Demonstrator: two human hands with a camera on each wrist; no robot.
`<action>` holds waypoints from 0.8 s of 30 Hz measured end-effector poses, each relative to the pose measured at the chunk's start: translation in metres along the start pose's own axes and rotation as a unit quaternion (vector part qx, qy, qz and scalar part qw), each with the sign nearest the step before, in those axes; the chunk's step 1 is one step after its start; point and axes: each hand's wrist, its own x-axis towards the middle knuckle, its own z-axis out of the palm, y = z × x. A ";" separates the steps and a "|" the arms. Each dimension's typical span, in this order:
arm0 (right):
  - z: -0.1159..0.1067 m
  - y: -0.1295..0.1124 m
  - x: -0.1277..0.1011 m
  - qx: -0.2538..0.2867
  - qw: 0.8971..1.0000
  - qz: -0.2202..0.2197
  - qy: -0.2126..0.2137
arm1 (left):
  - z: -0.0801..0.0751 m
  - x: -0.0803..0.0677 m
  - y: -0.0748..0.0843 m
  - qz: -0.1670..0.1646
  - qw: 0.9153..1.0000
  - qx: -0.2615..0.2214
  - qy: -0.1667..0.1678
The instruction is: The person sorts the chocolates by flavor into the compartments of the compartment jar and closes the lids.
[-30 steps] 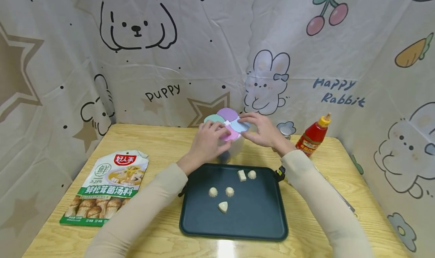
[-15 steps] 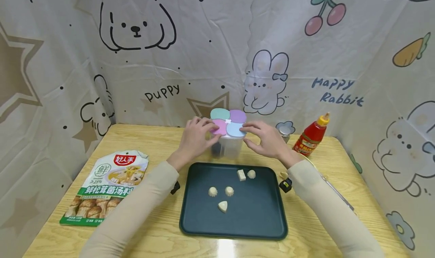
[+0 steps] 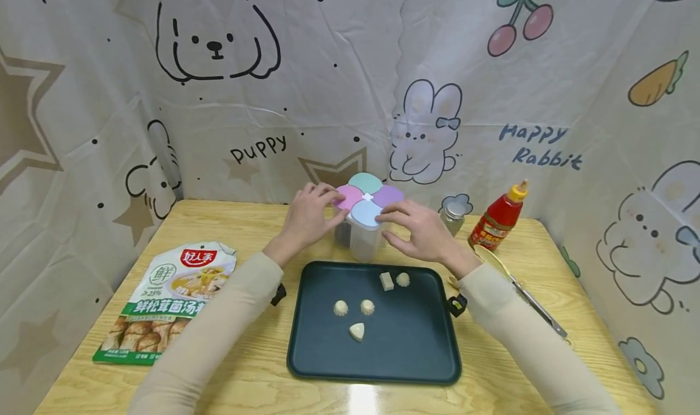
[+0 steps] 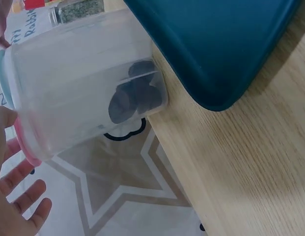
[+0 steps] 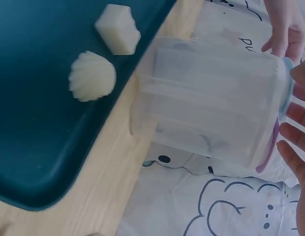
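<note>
A clear storage container [image 3: 365, 243] stands behind the tray, its petal lid [image 3: 367, 197] in pink, teal, purple and blue. Dark round pieces [image 4: 135, 93] lie in one compartment, seen in the left wrist view. My left hand [image 3: 306, 220] touches the pink petal with thumb and forefinger, the other fingers spread loosely. On the right, my right hand [image 3: 420, 231] rests fingertips near the blue petal, thumb beside the container wall. The dark green tray [image 3: 404, 354] carries several small white pieces, among them a ridged dome [image 5: 92, 76] and a block [image 5: 118, 29].
A mushroom seasoning packet [image 3: 164, 305] lies at the left. Behind my right arm stand a glass jar [image 3: 452, 217] and a red sauce bottle [image 3: 496, 220]. Metal-handled tongs [image 3: 538, 308] lie at the right. A printed curtain [image 3: 328, 99] closes the back.
The container and its lid have turned clockwise: purple goes from the back to the right, pink from the front to the left. My left hand has shifted left.
</note>
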 end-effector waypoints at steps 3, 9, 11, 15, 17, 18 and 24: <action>-0.002 0.001 0.004 -0.001 1.000 -0.001 -0.010 | 0.000 -0.001 0.000 0.023 1.000 -0.011 0.003; 0.002 0.006 0.014 0.002 1.000 -0.004 -0.031 | 0.001 -0.004 0.003 0.084 0.995 -0.059 0.004; 0.003 0.008 0.018 -0.003 0.999 -0.012 -0.038 | 0.002 -0.004 0.003 0.091 0.994 -0.057 0.005; 0.005 0.010 0.023 -0.019 0.998 -0.032 -0.041 | 0.004 -0.002 0.004 0.089 0.995 -0.051 0.005; 0.006 0.011 0.025 -0.028 0.998 -0.042 -0.035 | 0.005 -0.001 0.004 0.086 0.995 -0.050 0.003; 0.006 0.011 0.025 -0.030 0.998 -0.046 -0.032 | 0.004 0.000 0.005 0.084 0.995 -0.051 0.002; 0.009 0.013 0.028 -0.028 0.998 -0.054 -0.021 | 0.003 0.001 0.004 0.076 0.996 -0.050 -0.003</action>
